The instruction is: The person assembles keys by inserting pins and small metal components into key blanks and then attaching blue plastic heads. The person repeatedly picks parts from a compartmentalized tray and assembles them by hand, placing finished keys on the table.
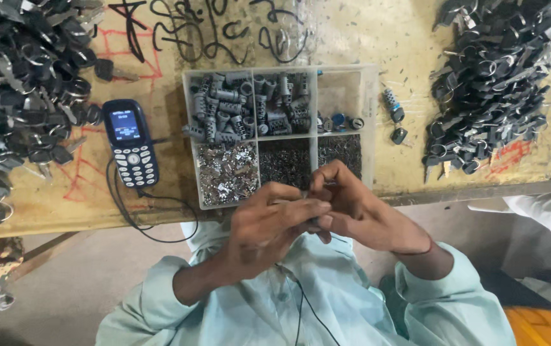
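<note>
Both hands, left hand (269,221) and right hand (346,205), are pinching a tiny, hard, probably slippery metal part (305,194) between fingertips, each grip pressing together just below the parts tray (370,109) on the worktop (403,70).

Whatever small part the left hand (269,221) and right hand (346,205) pinch at centre frame is hidden, perhaps metal; key piles (19,83) run off both upper corners.

Soft, even daylight falls on my counter (384,45), brightest at the upper middle of the frame. Small shiny bits in the tray (346,83) glint. My hands throw only a faint shadow. The lower corners are dimmer, and straight edges bow toward the frame's sides.
</note>
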### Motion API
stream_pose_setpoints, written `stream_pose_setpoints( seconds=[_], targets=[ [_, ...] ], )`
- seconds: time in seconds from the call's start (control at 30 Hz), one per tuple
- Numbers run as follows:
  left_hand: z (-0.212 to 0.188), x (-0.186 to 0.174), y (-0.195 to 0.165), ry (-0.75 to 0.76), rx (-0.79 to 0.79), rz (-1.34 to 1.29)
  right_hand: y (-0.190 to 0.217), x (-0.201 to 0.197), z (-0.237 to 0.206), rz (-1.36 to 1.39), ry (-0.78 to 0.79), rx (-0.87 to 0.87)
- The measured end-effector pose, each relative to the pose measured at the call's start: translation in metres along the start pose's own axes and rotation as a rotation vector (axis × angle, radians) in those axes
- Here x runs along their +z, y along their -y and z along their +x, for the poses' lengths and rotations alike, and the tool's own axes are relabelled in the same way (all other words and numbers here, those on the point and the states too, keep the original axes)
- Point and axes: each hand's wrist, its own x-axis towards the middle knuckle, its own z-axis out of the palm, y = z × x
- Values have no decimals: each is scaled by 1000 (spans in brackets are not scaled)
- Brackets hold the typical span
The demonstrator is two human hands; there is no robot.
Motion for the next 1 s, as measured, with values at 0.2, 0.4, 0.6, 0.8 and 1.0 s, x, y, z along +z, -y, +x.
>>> stream_pose_setpoints(
  seconds=[0.2, 0.4, 0.6, 0.8, 1.0],
  targets=[
    [-7, 8, 0, -33, -45, 6, 25, 8, -13, -419, -199, -65],
    [2, 2, 8, -122, 13, 16, 15, -66, -20, -1660, -805, -166],
    [6, 5, 12, -84, 55, -43, 25, -44, -24, -234, -762, -278],
    [1, 9, 8, -87, 92, 167, -25, 26, -6, -616, -699, -707],
    [-10, 7, 9, -109, 16, 173, -26, 24, -6, -1200, -525, -664]
  ],
)
